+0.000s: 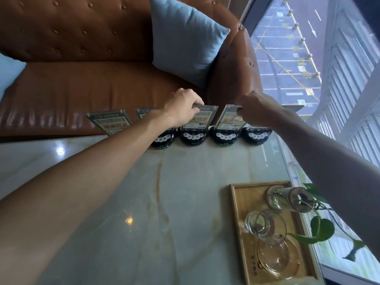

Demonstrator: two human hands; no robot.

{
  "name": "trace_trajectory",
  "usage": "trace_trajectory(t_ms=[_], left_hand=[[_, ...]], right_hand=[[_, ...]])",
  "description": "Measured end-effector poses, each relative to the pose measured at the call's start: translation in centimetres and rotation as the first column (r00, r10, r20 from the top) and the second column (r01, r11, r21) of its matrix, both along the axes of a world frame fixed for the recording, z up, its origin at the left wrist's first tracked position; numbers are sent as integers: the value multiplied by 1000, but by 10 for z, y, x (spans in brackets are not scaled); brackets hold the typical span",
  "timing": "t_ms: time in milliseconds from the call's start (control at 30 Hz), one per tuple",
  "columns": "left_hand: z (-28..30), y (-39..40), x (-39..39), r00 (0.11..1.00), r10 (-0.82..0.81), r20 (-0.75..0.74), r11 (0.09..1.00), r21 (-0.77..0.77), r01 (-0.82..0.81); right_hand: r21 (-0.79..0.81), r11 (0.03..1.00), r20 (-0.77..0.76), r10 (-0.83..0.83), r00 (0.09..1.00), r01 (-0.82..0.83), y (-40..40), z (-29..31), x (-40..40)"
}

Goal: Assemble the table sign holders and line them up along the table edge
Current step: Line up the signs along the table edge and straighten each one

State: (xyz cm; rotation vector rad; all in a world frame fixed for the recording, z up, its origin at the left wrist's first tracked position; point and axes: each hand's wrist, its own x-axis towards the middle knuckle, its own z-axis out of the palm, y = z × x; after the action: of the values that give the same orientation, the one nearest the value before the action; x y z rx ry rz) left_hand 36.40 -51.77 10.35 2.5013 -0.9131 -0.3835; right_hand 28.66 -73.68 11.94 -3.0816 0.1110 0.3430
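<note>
In the head view, we are pinching the top edge of one sign holder (197, 118) with our left hand (181, 105) and its neighbour (230, 118) with our right hand (255, 108), both standing along the table (144, 202) far edge.

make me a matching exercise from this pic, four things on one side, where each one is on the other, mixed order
Things
1. left hand
2. right hand
3. light blue square cushion
4. clear glass jar

Places
A. on the wooden tray
B. on the brown leather sofa
C. top edge of the clear acrylic sign nearer the window
D. top edge of the clear acrylic sign beside it

Pairs: 1-D, 2-C, 3-B, 4-A
</note>
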Motion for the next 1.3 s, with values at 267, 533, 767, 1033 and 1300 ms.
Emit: trace_trajectory(t_ms=[267,533,767,1033,1300], left_hand=[[0,4,-2,1000,23,-21,999,-27,-24],[3,6,-4,1000,8,-30,999,-31,-9],[5,7,-2,999,35,-38,999,0,-35],[3,-8,-9,998,29,-51,999,14,-29],[5,-10,-13,998,42,-48,999,20,-41]], right_hand=[[11,1000,15,-11,1000,10,-3,-8,4],[160,987,-26,3,1000,1,-13,-10,-1],[-106,987,-33,-122,992,118,-86,-1,-17],[-36,984,-30,-178,984,177,-92,-15,-33],[-45,982,-41,-187,982,185,-91,-18,-33]])
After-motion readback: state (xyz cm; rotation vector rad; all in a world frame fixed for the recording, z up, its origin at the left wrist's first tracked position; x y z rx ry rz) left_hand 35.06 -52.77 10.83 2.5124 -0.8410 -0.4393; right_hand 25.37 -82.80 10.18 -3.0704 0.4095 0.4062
